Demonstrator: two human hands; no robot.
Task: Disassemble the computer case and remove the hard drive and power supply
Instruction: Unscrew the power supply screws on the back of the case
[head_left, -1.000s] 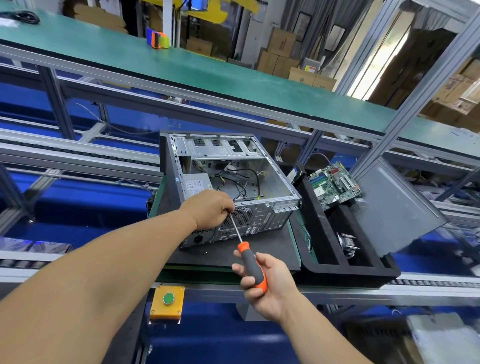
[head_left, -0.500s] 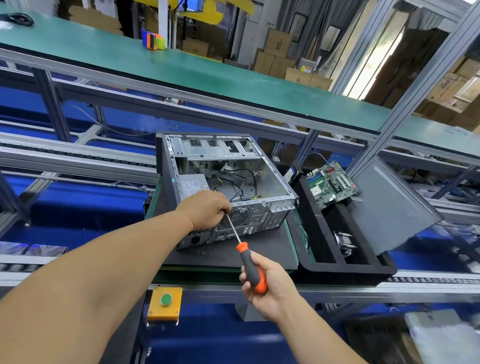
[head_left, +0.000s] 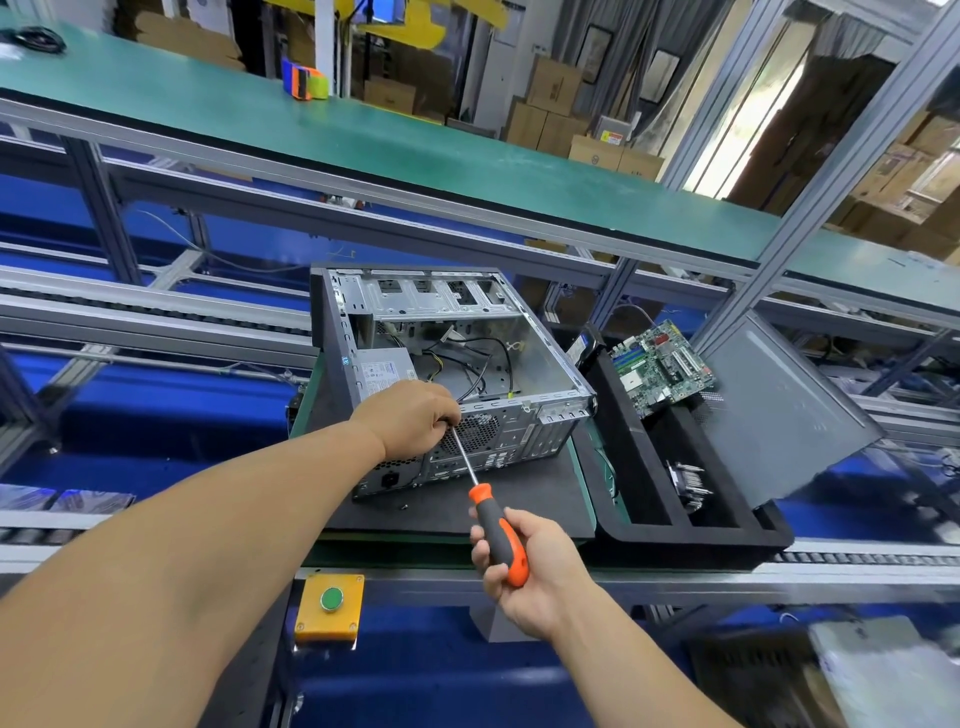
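Note:
An open grey computer case (head_left: 519, 332) lies on its side on a dark mat (head_left: 498, 504). The silver power supply (head_left: 382, 371) sits inside its near left corner, with black and yellow cables beside it. My left hand (head_left: 413, 418) rests on the case's rear top edge, fingers curled around the tip of the screwdriver shaft. My right hand (head_left: 524, 561) grips the orange and grey handle of the screwdriver (head_left: 496, 530), whose tip points at the rear panel near the fan grille. I cannot make out a hard drive.
A black tray (head_left: 675, 535) to the right holds a green motherboard (head_left: 660, 366), a heatsink (head_left: 688, 480) and the grey side panel (head_left: 779, 410). A small screw (head_left: 402, 505) lies on the mat. A yellow box with a green button (head_left: 331, 603) is mounted below the bench edge.
None beyond a slight shift of the camera; both hands and the screwdriver stay at the case's rear panel.

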